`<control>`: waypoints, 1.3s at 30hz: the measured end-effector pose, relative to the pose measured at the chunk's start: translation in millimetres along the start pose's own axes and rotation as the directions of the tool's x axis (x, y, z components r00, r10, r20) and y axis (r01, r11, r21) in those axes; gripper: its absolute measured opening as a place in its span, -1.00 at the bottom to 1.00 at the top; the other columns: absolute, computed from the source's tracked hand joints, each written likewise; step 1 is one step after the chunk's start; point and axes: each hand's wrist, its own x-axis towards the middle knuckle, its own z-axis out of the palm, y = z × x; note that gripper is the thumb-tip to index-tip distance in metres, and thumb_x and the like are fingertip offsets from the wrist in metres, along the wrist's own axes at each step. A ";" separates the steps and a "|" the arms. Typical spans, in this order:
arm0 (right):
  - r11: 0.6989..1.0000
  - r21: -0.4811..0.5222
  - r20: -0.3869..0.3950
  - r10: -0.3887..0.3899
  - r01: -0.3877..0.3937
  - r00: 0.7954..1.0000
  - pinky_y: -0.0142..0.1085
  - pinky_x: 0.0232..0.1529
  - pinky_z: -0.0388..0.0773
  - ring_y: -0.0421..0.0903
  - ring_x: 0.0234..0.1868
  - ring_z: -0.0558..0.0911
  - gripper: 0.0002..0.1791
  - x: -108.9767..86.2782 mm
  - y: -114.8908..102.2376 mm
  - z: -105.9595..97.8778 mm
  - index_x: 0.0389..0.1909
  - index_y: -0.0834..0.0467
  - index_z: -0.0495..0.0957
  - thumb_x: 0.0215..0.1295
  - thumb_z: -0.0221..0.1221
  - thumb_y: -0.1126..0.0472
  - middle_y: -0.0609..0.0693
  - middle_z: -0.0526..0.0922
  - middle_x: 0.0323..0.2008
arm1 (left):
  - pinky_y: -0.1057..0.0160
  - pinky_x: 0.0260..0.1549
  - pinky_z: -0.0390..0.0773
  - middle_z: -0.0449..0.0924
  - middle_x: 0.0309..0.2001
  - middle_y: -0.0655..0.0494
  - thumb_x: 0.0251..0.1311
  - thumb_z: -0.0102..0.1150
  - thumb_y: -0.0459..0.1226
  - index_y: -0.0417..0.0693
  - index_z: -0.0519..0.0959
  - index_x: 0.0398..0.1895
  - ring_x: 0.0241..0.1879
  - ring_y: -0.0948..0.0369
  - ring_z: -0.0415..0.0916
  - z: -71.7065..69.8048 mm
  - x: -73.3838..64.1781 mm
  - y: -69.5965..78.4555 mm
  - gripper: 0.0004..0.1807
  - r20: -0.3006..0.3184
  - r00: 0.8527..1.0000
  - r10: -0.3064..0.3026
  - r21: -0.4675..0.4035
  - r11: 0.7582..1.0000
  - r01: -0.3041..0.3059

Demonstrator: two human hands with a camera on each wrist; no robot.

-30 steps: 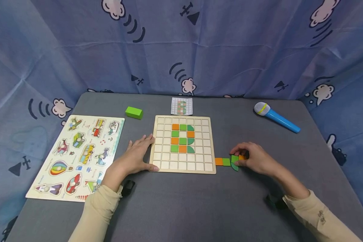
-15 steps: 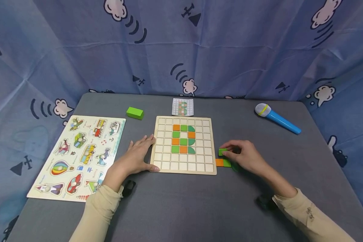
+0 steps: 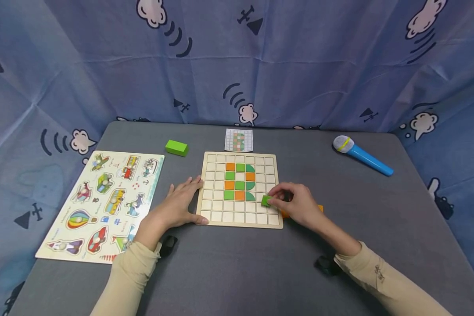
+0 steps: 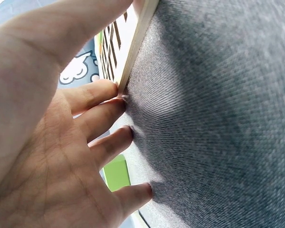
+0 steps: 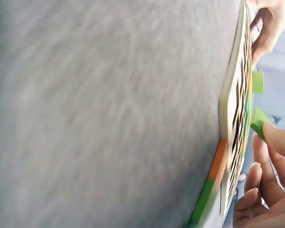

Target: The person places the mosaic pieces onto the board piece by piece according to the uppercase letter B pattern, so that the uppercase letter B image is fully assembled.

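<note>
A wooden grid board (image 3: 217,217) lies mid-table, with orange, green and dark green tiles set in its squares in a B-like pattern. My left hand (image 3: 175,204) rests at its left edge, fingers spread, thumb on the lower left corner; the left wrist view shows the fingertips (image 4: 115,89) against the board's side. Between thumb and fingers my right hand (image 3: 298,204) pinches a green square tile (image 3: 266,200) over the board's right part. In the right wrist view that tile (image 5: 259,122) is tilted. Orange tiles (image 3: 285,214) lie beside the board, partly hidden under the right hand.
Behind the board lies a small pattern card (image 3: 238,140). A green block (image 3: 176,148) is at the back left, a picture puzzle board (image 3: 102,206) at the left, and a blue toy microphone (image 3: 363,156) at the back right. A patterned curtain (image 3: 205,57) hangs behind the table.
My right hand has picked up the green tile from the row right of the board and carried it left over the grid. The left hand has stayed at the board's edge.
</note>
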 end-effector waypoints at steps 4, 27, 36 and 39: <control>1.000 0.002 0.014 -0.011 0.011 1.000 -0.39 -0.41 0.43 -0.18 -0.44 0.53 -0.91 4.1 -7.4 9.1 -0.25 0.06 0.80 0.25 0.51 0.25 -0.11 0.70 -0.43 | -0.49 0.58 -0.22 -0.02 0.73 -0.13 0.02 0.67 -0.02 -0.24 0.11 0.69 0.72 -0.19 -0.14 0.5 0.4 0.2 0.26 0.002 1.000 -0.002 0.000 1.000 0.002; 0.998 -0.042 0.057 -0.044 0.047 0.997 -0.30 -0.25 0.43 -0.16 -0.30 0.49 -0.93 13.9 -17.6 34.5 -0.31 0.16 0.84 0.29 0.48 0.23 -0.03 0.74 -0.28 | -0.48 0.59 -0.22 -0.02 0.73 -0.11 0.02 0.67 0.00 -0.22 0.12 0.69 0.72 -0.19 -0.14 2.3 1.5 -2.1 0.26 -0.002 1.000 -0.006 0.002 1.000 0.006; 0.999 -0.045 0.052 -0.020 0.022 0.998 -0.25 -0.20 0.41 -0.12 -0.26 0.48 -0.97 12.4 -19.3 36.3 -0.35 0.12 0.81 0.26 0.48 0.28 -0.02 0.72 -0.28 | -0.47 0.59 -0.23 -0.02 0.73 -0.11 0.01 0.68 -0.02 -0.22 0.12 0.69 0.72 -0.20 -0.14 2.1 0.5 -0.9 0.26 -0.004 1.000 -0.007 0.000 1.000 0.007; 0.998 -0.054 0.056 -0.016 0.019 0.998 -0.23 -0.16 0.43 -0.09 -0.22 0.49 -0.94 9.3 -20.9 34.6 -0.35 0.10 0.79 0.25 0.47 0.32 -0.01 0.71 -0.27 | -0.48 0.59 -0.22 -0.02 0.73 -0.11 0.01 0.68 -0.02 -0.23 0.12 0.69 0.72 -0.20 -0.13 1.7 0.1 0.0 0.26 -0.006 1.000 -0.006 0.000 1.000 0.006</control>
